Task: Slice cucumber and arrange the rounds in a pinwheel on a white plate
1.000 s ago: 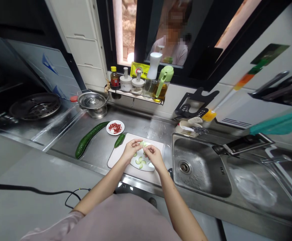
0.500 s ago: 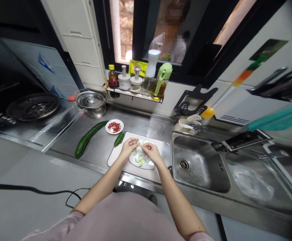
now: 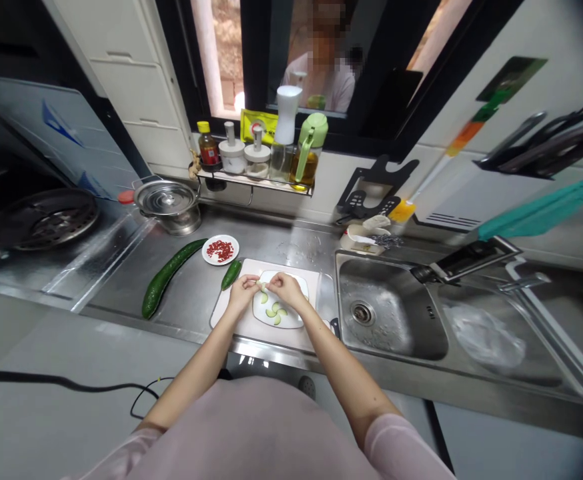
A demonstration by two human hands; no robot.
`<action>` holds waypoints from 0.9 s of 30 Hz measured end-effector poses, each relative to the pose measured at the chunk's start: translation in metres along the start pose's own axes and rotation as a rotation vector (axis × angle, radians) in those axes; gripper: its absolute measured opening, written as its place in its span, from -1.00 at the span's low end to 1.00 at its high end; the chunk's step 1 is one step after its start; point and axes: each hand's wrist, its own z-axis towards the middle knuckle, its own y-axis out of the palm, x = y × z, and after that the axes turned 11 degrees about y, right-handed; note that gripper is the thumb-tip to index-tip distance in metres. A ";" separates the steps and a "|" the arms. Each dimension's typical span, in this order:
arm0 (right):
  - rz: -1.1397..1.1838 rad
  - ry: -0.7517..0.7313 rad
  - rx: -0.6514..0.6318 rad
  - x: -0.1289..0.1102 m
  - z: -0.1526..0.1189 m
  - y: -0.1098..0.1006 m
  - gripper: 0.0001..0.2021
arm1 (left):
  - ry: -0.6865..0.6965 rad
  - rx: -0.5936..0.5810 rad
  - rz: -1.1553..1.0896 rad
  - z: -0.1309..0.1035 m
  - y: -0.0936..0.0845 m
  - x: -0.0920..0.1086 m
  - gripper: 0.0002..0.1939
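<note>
Both my hands are over a white plate [image 3: 292, 320] that lies on a pale cutting board [image 3: 236, 327]. My left hand [image 3: 244, 291] pinches a small pale green cucumber slice at the plate's far left edge. Close beside it, the fingers of my right hand [image 3: 287, 289] are pinched together at the same slice; the fingertips nearly meet. Several curved cucumber slices [image 3: 276, 312] form a pinwheel on the near part of the plate. Another slice [image 3: 264, 298] lies just below my fingertips. My right hand hides the plate's far side. A short cucumber piece [image 3: 231, 274] rests at the board's left corner.
Left of the board are a long cucumber [image 3: 171, 275] and a small white dish [image 3: 221, 263] of red bits. A steel pot [image 3: 181, 220] stands behind. The sink [image 3: 391, 313] is at the right. A condiment rack [image 3: 256, 181] hangs below the window.
My head view has shifted, so the scene sits further left. Both hands have moved a little left over the plate, fingertips still close together. The pinwheel of slices looks the same.
</note>
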 end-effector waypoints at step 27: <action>-0.381 0.101 -0.089 0.009 0.016 0.021 -0.85 | -0.023 -0.038 0.574 0.007 -0.014 -0.046 -0.81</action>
